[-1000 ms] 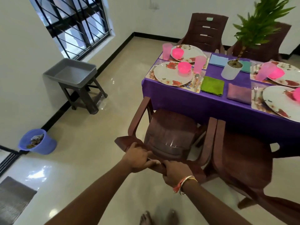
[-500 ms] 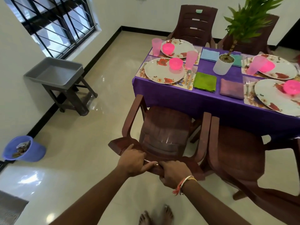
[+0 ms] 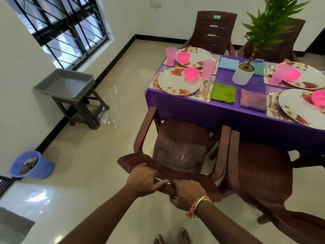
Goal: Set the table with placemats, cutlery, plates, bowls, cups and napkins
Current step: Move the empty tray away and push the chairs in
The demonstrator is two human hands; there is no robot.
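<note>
Floral plates (image 3: 175, 83) are in neither hand: nearest, the left grip (image 3: 143, 180) and right grip (image 3: 187, 194) both curl round the top rail of the brown plastic chair (image 3: 181, 143). Beyond, on the purple-clothed surface (image 3: 228, 111), they rest on placemats (image 3: 205, 95) with pink bowls (image 3: 191, 73), cups (image 3: 208, 69) and napkins (image 3: 223, 92).

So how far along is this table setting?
Mostly done: the purple table's four places show placemats, plates, pink bowls, napkins; three show cups. In hand: left hand and right hand grip the near-left chair by its back. Left: maybe the near-right cup; the frame cuts that place.
</note>
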